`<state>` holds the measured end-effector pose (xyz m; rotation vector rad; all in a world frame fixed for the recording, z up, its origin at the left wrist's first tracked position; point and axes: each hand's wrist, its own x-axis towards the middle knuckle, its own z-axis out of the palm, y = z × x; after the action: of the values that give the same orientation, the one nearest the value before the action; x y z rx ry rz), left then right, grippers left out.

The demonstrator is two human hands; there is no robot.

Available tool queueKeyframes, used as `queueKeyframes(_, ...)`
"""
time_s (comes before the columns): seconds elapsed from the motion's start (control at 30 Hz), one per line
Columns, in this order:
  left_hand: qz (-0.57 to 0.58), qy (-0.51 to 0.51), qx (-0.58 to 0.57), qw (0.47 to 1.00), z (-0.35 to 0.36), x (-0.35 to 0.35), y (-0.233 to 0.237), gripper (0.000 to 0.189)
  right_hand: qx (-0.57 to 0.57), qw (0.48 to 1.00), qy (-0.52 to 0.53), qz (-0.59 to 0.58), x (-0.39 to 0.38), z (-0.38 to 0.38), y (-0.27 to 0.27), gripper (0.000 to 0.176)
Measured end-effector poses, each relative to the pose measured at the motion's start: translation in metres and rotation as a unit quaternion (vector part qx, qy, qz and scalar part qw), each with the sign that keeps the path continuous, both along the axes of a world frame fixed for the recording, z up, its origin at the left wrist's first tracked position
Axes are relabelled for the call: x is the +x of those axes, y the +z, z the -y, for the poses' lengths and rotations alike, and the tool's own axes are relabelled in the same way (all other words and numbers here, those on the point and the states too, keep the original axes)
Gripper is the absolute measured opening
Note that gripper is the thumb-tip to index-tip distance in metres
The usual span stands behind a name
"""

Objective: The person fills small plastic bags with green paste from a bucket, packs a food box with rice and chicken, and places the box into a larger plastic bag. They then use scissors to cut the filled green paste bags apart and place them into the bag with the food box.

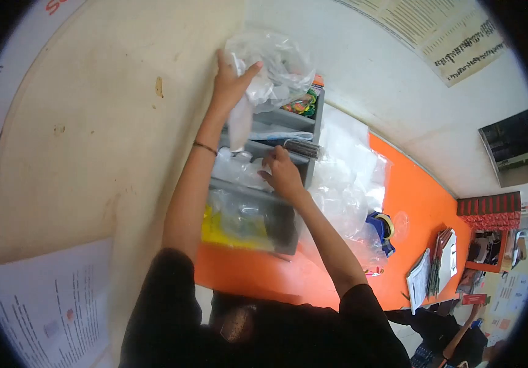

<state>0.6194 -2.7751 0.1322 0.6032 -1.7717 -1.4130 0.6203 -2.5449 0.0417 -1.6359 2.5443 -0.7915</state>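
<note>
Orange table (417,196) was crowded with a rack (285,224), plastic (350,184) and papers (420,279); a bag (276,67) was clutched by the left hand (230,80); the grip of the right hand (283,175) was unclear.

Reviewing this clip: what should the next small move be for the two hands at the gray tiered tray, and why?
Probably draw the right hand back out of the middle tier of the gray tiered tray, bringing one of the clear packets its fingers rest on. The left hand grips a clear plastic bag lifted above the top tier, so the middle tier looks free to reach.
</note>
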Motion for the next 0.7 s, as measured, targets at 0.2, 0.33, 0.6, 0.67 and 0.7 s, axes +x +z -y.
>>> queueKeyframes(0.2,0.053,0.035,-0.042,0.997,-0.091,0.140,0.084,0.059,-0.187,0.855,-0.025,0.483,0.006,-0.063,0.101,0.014)
queueKeyframes(0.33,0.044,-0.151,0.103,0.982,-0.184,0.176,0.061,0.049,-0.286,0.816,-0.127,0.485,0.041,-0.163,0.155,0.019)
queueKeyframes(0.6,0.128,-0.485,0.253,0.827,-0.398,0.179,0.066,0.046,-0.233,0.931,-0.281,0.028,0.203,-0.390,0.183,0.016)
queueKeyframes(0.67,0.137,-0.560,0.191,0.794,-0.471,0.191,0.084,0.035,-0.203,0.926,-0.319,0.004,0.251,-0.453,0.184,0.018)
queueKeyframes(0.7,0.145,-0.589,0.181,0.774,-0.508,0.201,0.084,0.035,-0.221,0.905,-0.362,0.029,0.278,-0.483,0.187,0.024)
